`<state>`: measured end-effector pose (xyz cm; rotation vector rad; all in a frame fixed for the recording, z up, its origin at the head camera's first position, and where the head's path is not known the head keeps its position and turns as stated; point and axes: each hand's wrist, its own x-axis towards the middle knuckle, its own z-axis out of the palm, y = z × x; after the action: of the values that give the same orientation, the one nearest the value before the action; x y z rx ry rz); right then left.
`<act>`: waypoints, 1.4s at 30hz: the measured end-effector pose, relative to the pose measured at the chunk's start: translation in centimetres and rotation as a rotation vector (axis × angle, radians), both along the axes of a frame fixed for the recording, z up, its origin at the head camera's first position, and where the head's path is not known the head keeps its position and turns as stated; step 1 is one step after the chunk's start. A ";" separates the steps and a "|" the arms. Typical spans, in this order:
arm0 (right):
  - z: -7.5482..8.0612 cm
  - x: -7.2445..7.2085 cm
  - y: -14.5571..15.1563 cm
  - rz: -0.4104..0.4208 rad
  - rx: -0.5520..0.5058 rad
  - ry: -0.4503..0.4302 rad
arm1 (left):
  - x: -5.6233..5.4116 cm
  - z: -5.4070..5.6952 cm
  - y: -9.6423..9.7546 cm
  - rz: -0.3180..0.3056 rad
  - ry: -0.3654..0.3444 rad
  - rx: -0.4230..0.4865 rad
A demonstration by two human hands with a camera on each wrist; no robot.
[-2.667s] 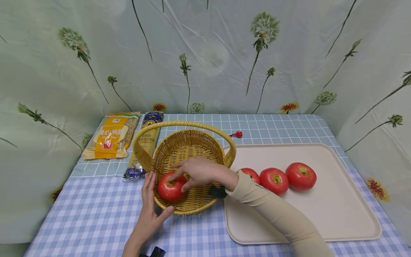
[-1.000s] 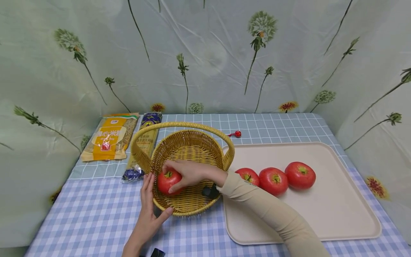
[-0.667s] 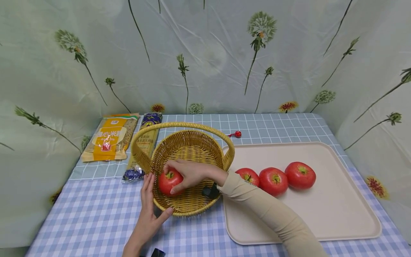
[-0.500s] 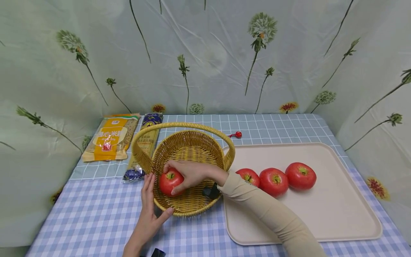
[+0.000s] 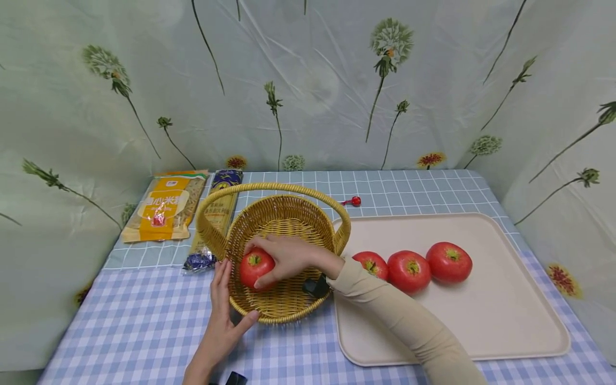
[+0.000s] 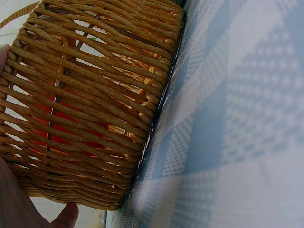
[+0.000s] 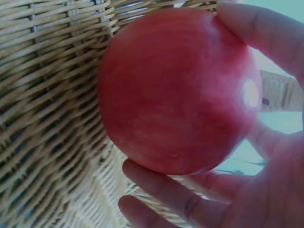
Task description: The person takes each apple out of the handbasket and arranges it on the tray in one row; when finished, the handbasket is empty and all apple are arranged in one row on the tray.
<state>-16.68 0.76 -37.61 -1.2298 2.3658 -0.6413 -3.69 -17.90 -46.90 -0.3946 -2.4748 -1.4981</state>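
A red apple [image 5: 255, 270] with a yellow-green top sits toward the left side inside a round yellow wicker basket [image 5: 289, 222]. My right hand [image 5: 286, 259] reaches in over the basket's right rim and grips this apple between thumb and fingers. In the right wrist view, the apple [image 7: 180, 95] lies close to the woven wall, with fingers along its lower side and the thumb or a finger at the top right. My left hand [image 5: 223, 315] rests at the basket's near left, straight fingers along the outer wall and thumb at the front rim.
Three red apples [image 5: 409, 271] stand in a row on a beige tray [image 5: 500, 326] right of the basket. An orange food bag [image 5: 166, 208] and a long pasta packet [image 5: 218, 214] lie at the back left. A small red ball-like trinket [image 5: 355, 201] is behind the basket.
My right hand has gone from touching the apple's top to gripping it around the sides. The apple has shifted slightly within the basket. The left hand stays in place.
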 end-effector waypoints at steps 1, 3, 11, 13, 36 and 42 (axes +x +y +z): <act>0.2 0.1 0.1 -0.008 0.000 0.008 | 0.0 0.0 0.0 0.001 -0.003 0.001; 0.6 0.3 0.2 -0.026 -0.003 0.012 | 0.0 0.1 0.0 -0.002 -0.003 0.004; 2.3 0.9 1.1 -0.076 -0.087 0.004 | 0.0 0.3 0.0 -0.010 -0.011 0.001; 2.6 1.1 1.4 -0.081 -0.119 0.007 | 0.0 0.3 0.1 -0.011 -0.011 0.000; 4.1 5.1 5.3 -0.168 -0.444 0.084 | 0.0 0.1 0.2 -0.006 0.044 0.028; 3.5 6.3 6.8 -0.219 -0.566 0.029 | 0.7 2.7 1.3 -0.001 0.046 0.041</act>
<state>-10.38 7.53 -34.14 -1.1919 2.4459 -1.4472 -3.01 -16.64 -44.16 -0.4187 -2.4055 -1.5201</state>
